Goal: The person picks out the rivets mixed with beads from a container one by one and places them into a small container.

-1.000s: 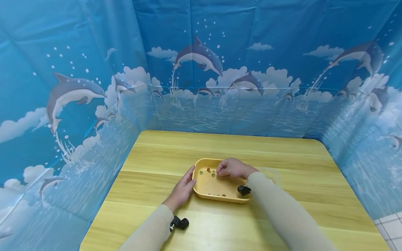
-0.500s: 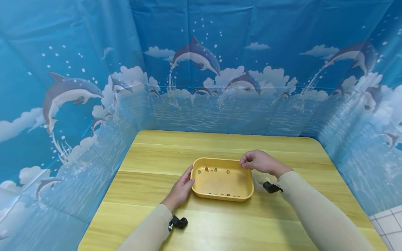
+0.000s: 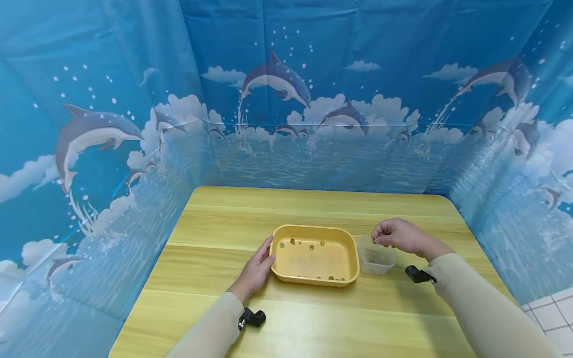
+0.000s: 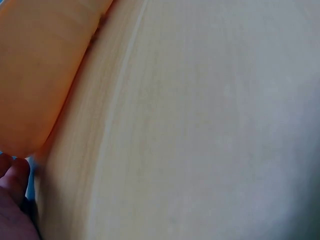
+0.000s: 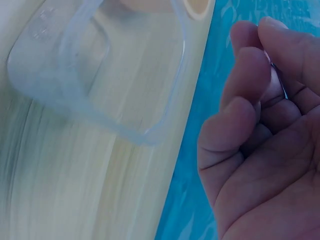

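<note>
A yellow wood-grain desk with rounded far corners. On it, a yellow tray against my left fingers; just beside it, near my right fingers, a clear container.

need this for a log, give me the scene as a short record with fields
surface: wood-grain table
tray: yellow tray, upright on the table
tray contents: small green and amber beads, scattered toward its far and near sides
container: clear tub, close by the tray's right end; specks inside too small to identify
left hand: left hand rests against the tray's left end
right hand: right hand over the tub, fingertips together, seemingly pinching a bead
backdrop: blue dolphin-print curtain
</note>
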Demonstrator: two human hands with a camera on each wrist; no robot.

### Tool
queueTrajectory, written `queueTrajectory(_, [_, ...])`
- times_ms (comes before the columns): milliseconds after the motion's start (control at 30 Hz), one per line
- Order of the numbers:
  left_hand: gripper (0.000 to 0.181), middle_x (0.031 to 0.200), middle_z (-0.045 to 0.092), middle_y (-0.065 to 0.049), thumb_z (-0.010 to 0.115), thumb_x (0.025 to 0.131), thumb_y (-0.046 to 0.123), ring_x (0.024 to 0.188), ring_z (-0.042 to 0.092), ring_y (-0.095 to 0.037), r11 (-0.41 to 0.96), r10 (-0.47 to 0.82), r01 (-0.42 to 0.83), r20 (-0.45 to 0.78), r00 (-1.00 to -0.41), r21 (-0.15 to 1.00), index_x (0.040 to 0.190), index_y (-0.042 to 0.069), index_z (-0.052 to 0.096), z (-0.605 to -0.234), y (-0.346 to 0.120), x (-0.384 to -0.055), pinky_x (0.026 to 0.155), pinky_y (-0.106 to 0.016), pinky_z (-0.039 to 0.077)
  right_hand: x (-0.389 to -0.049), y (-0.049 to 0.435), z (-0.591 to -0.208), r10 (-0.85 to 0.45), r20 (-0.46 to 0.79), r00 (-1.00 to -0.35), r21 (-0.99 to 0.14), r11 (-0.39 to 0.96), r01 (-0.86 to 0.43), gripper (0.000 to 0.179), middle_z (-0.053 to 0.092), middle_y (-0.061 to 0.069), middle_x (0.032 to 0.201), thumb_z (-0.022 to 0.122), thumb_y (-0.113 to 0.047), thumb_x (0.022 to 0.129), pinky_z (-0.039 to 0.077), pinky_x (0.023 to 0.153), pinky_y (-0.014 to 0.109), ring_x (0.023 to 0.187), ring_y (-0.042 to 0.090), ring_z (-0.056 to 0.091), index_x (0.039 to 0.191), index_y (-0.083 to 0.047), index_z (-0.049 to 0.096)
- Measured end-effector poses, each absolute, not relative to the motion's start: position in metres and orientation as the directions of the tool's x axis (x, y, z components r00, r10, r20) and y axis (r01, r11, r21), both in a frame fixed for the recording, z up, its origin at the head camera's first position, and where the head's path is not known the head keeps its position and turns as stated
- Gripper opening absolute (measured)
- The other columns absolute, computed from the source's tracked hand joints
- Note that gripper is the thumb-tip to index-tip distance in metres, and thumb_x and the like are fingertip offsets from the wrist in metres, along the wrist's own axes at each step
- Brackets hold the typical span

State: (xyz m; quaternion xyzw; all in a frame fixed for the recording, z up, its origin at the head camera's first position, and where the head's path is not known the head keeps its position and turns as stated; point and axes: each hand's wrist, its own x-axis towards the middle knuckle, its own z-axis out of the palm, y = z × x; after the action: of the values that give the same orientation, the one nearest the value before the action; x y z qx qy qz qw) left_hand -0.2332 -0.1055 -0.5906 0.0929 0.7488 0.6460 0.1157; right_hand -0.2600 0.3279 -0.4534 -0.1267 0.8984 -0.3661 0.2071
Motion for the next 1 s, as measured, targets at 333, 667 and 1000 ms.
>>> queueTrajectory(333, [0.061, 0.176, 0.02, -0.009, 0.045, 0.114, 0.017, 0.162, 0.022, -0.031, 0.155, 0.283, -0.018, -0.062, -0.957, 0.988, 0.17, 0.027, 0.023, -0.587, -0.105, -0.232, 0.131, -0.049, 0.024, -0.256, 0.341, -0.455, -0.358, -0.286, -0.889, -0.706, 0.706, -0.057, 0.018, 0.064, 0.005, 0.092, 0.065, -0.017, 0.104, 0.047, 0.066, 0.033, 0.082, 0.022, 0.054, 0.115, -0.004, 0.071])
queueTrajectory(667, [0.061, 0.177, 0.017, -0.01, 0.043, 0.115, 0.02, 0.163, 0.019, -0.031, 0.155, 0.308, -0.028, -0.076, -0.948, 0.988, 0.17, 0.029, 0.02, -0.588, -0.106, -0.232, 0.13, -0.05, 0.024, -0.257, 0.347, -0.459, -0.35, -0.304, -0.886, -0.713, 0.7, -0.031, 0.015, 0.064, 0.003, 0.091, 0.063, -0.014, 0.105, 0.046, 0.064, 0.031, 0.079, 0.02, 0.052, 0.114, -0.004, 0.07])
queueTrajectory(1000, [0.06, 0.177, 0.017, -0.005, 0.043, 0.115, 0.023, 0.163, 0.019, -0.028, 0.164, 0.312, -0.036, -0.087, -0.946, 0.986, 0.17, 0.033, 0.021, -0.59, -0.108, -0.233, 0.131, -0.05, 0.024, -0.258, 0.346, -0.46, -0.347, -0.317, -0.883, -0.717, 0.697, -0.017, 0.016, 0.069, 0.004, 0.098, 0.064, -0.012, 0.104, 0.047, 0.067, 0.033, 0.082, 0.019, 0.053, 0.114, -0.001, 0.069])
